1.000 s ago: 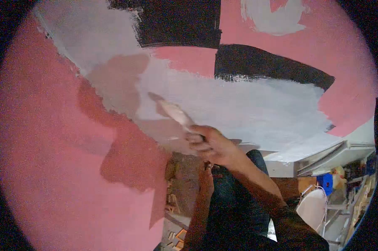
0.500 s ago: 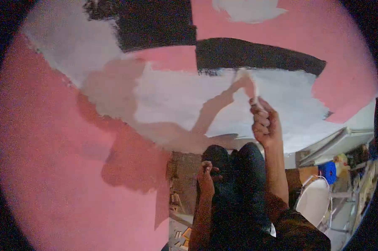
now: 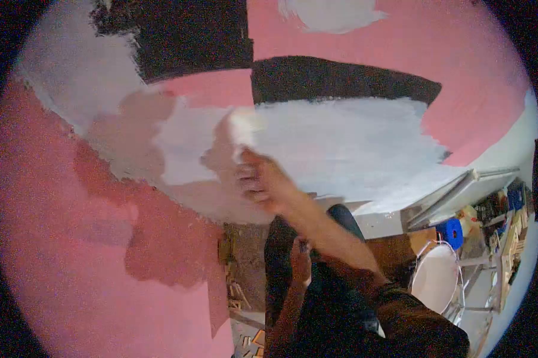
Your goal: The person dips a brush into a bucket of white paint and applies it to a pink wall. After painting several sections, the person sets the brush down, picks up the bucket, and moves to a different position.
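My right hand [image 3: 261,182] is wrapped round the handle of a paintbrush [image 3: 242,132], whose pale bristles are blurred against the wall. The bristles lie on the greyish-white painted area [image 3: 352,143], a little below the left end of a black curved band [image 3: 340,82]. Pink paint [image 3: 179,316] covers the wall to the lower left, and a larger black patch [image 3: 191,36] is at the top. My left hand [image 3: 301,262] is low in front of my dark-clothed legs, its fingers curled; whatever it may hold is too small to make out.
At the lower right stand a white round bucket [image 3: 436,277] with a wire handle and a blue roll [image 3: 450,232]. Wooden pieces [image 3: 513,247] and shelving are at the right edge. A pale ledge [image 3: 439,197] juts out beside the wall. Small wooden bits lie low at centre.
My right hand has swept the brush left across the white area, from beneath the middle of the black band to near its left end. My left hand's fingers have curled in more.
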The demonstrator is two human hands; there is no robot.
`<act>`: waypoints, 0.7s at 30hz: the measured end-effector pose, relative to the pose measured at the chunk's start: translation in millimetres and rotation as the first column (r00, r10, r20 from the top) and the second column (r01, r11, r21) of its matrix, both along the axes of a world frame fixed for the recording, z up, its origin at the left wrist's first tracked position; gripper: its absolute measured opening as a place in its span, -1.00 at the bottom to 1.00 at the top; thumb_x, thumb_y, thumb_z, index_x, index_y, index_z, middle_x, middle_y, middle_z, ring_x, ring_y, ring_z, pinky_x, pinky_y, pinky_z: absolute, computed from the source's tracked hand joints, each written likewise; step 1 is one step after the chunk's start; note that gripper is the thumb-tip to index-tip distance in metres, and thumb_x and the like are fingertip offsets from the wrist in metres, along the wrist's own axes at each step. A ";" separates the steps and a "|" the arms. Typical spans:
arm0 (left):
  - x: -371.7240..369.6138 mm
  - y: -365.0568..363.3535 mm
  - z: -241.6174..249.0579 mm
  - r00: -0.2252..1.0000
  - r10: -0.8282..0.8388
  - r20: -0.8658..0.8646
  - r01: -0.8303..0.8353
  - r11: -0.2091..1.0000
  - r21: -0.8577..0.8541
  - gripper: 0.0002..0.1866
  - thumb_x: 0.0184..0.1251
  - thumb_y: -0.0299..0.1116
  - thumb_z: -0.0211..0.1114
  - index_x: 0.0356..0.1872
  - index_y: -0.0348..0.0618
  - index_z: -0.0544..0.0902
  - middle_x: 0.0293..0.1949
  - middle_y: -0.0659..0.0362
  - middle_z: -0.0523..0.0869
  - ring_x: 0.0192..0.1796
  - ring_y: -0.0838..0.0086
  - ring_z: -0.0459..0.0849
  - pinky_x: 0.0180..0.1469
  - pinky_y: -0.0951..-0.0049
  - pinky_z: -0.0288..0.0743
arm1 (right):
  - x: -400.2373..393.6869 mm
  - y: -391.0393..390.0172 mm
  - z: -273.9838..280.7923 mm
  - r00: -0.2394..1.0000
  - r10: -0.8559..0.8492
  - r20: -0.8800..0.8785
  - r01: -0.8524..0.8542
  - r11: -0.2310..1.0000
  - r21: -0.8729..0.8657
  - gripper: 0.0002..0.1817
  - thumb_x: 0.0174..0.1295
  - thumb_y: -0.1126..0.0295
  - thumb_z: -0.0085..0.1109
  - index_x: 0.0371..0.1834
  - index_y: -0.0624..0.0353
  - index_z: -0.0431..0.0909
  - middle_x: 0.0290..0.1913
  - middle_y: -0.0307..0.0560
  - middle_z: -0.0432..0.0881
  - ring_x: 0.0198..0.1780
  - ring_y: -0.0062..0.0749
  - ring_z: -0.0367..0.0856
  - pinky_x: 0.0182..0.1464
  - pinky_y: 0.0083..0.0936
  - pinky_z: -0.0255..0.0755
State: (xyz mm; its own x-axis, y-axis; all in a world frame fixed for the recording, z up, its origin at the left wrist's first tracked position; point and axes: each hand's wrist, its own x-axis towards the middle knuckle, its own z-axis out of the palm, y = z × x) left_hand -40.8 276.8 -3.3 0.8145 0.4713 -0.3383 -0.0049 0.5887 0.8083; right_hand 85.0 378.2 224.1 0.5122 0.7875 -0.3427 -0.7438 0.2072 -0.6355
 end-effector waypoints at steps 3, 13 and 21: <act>-1.0 7.2 11.1 1.000 0.005 -0.009 -0.006 0.999 -0.039 -0.82 0.34 -0.36 -0.01 -0.12 -0.17 0.41 -0.13 0.17 0.46 -0.13 0.46 0.54 -0.45 0.42 0.61 | -9.9 67.1 -25.7 0.980 0.201 -0.015 -0.194 0.963 0.187 -0.75 0.26 0.09 -0.02 -0.35 0.00 0.32 -0.54 -0.39 0.31 -0.70 -0.75 0.18 -0.83 -0.84 -0.11; -8.3 8.2 41.3 0.998 -0.038 -0.057 0.035 0.997 -0.065 -0.82 0.32 -0.33 0.06 -0.12 -0.15 0.42 -0.16 0.18 0.47 -0.17 0.47 0.55 -0.47 0.43 0.61 | 53.9 -65.7 -10.3 0.993 0.081 -0.086 -0.050 0.947 0.317 -0.69 0.35 0.39 -0.25 0.09 0.28 0.30 -0.46 -0.34 0.37 -0.70 -0.86 0.20 -0.86 -0.96 0.10; 10.4 -16.4 17.8 0.988 -0.153 0.020 0.154 0.981 -0.117 -0.85 0.32 -0.39 0.06 -0.13 -0.13 0.43 -0.24 0.17 0.46 -0.29 0.46 0.57 -0.55 0.44 0.61 | 79.3 -284.8 -32.6 0.807 -0.589 0.045 0.550 0.777 0.307 -0.77 0.39 0.23 -0.23 -0.41 0.05 0.27 -0.64 -0.41 0.12 -0.73 -0.77 0.04 -0.84 -0.81 -0.10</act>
